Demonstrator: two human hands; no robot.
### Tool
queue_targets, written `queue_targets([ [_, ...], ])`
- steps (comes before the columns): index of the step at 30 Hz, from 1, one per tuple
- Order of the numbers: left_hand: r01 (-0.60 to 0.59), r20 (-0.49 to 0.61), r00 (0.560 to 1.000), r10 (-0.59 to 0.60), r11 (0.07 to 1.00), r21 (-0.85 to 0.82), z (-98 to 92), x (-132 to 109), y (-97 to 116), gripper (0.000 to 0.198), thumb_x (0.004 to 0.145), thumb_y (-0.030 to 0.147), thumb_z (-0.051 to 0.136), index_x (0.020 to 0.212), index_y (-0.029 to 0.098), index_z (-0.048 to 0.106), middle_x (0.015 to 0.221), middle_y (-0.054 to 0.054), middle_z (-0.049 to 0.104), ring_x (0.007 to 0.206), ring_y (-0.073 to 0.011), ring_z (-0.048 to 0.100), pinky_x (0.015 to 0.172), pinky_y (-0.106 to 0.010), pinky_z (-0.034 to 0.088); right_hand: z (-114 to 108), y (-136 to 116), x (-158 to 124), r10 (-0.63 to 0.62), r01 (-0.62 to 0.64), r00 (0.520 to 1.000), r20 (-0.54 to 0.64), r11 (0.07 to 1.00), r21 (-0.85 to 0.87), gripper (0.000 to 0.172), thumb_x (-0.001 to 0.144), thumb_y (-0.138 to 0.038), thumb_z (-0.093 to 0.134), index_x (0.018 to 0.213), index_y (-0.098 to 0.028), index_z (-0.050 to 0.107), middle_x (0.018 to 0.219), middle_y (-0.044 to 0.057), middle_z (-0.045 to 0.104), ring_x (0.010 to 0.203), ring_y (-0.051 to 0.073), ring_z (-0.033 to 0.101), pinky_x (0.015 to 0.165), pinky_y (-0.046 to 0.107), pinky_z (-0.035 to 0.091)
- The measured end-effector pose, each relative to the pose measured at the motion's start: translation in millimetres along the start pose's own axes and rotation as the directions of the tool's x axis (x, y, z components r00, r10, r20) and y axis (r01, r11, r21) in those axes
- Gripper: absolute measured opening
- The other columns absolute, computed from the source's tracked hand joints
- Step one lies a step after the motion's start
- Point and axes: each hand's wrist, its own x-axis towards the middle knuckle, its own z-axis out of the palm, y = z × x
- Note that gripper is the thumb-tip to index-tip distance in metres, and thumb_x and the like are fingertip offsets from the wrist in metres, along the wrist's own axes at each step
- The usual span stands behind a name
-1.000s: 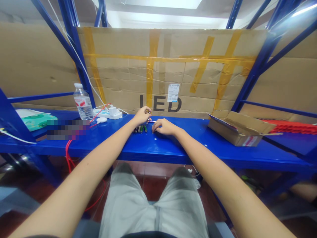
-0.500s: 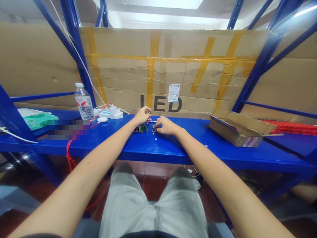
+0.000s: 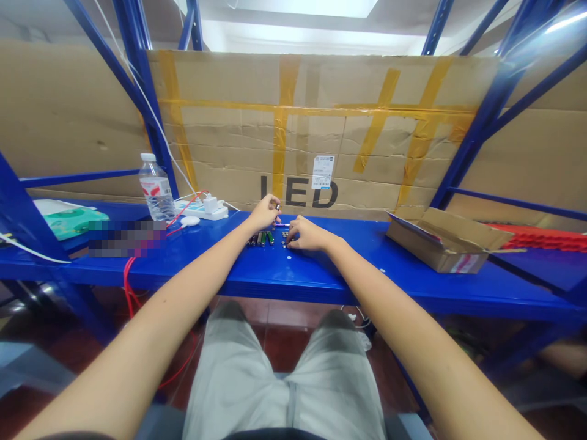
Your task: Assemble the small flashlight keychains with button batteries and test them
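Observation:
Both my arms reach forward to the middle of a blue metal shelf (image 3: 321,272). My left hand (image 3: 263,212) is closed in a pinch on a small metal piece at its fingertips, just above a short row of small dark and green cylinders (image 3: 260,239) lying on the shelf. My right hand (image 3: 305,233) rests on the shelf right of the row, fingers curled down onto several tiny silvery parts (image 3: 285,237). A thin blue and silver stick (image 3: 280,225) lies between the two hands.
A water bottle (image 3: 155,189) and a white power strip (image 3: 202,211) with red and white cables stand at the left, a green packet (image 3: 68,221) farther left. An open cardboard box (image 3: 440,238) sits at the right. A taped cardboard sheet (image 3: 321,128) forms the back wall.
My right hand has shifted slightly left and away from me toward the tiny parts, its fingers curling more over them. My left hand has stayed in place.

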Motion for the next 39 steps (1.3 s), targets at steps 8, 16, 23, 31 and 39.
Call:
queue_targets([
  [8, -0.014, -0.008, 1.0, 0.015, 0.999, 0.033, -0.7, 0.5, -1.0, 0.032, 0.082, -0.003, 0.052, 0.106, 0.019, 0.047, 0.081, 0.0, 0.064, 0.059, -0.0104, 0.065, 0.055, -0.021, 0.047, -2.3, -4.0, -0.1, 0.049, -0.049, 0.999, 0.003, 0.995, 0.087, 0.009, 0.074, -0.015, 0.07, 0.078, -0.017, 0.078, 0.086, 0.007, 0.069, 0.095, 0.022, 0.055, 0.087, 0.031, 0.042],
  [16, -0.013, 0.021, 1.0, 0.013, 0.999, 0.033, 0.9, -1.5, 2.2, 0.029, 0.083, -0.003, 0.052, 0.106, 0.015, 0.052, 0.087, -0.003, 0.066, 0.059, -0.0098, 0.064, 0.055, -0.021, 0.047, -3.4, 1.4, -3.1, 0.184, -0.18, 0.983, 0.022, 0.923, 0.34, 0.012, 0.069, -0.01, 0.061, 0.075, -0.015, 0.07, 0.07, 0.0, 0.068, 0.065, 0.012, 0.058, 0.064, 0.023, 0.042],
  [23, -0.036, 0.026, 0.999, 0.036, 0.999, 0.023, 0.7, -1.8, 0.7, 0.031, 0.081, -0.002, 0.056, 0.108, 0.013, 0.056, 0.083, -0.003, 0.066, 0.058, -0.0102, 0.063, 0.056, -0.023, 0.047, -7.4, 11.0, -4.4, 0.251, -0.166, 0.957, -0.147, 0.886, 0.433, 0.015, 0.069, -0.007, 0.058, 0.078, -0.015, 0.068, 0.072, 0.001, 0.067, 0.067, 0.013, 0.058, 0.065, 0.024, 0.043],
  [31, -0.223, 0.113, 0.966, 0.233, 0.97, -0.097, 7.3, -10.4, 10.9, 0.027, 0.066, 0.018, 0.08, 0.091, 0.012, 0.07, 0.09, -0.007, 0.074, 0.086, -0.0184, 0.067, 0.085, -0.035, 0.052, -6.3, 23.0, -0.1, 0.531, -0.23, 0.788, -0.311, 0.723, 0.651, 0.017, 0.075, -0.028, 0.07, 0.083, -0.013, 0.068, 0.076, 0.006, 0.07, 0.071, 0.017, 0.062, 0.068, 0.028, 0.048],
  [39, -0.212, 0.147, 0.96, 0.24, 0.959, -0.186, 17.8, -15.0, 17.0, 0.036, 0.063, 0.037, 0.084, 0.087, 0.012, 0.074, 0.08, -0.006, 0.073, 0.076, -0.017, 0.064, 0.078, -0.034, 0.049, -3.4, 20.7, 1.1, 0.413, -0.002, 0.838, -0.356, 0.655, 0.755, 0.028, 0.066, -0.036, 0.076, 0.081, -0.014, 0.066, 0.07, 0.002, 0.067, 0.066, 0.015, 0.058, 0.061, 0.028, 0.045],
])
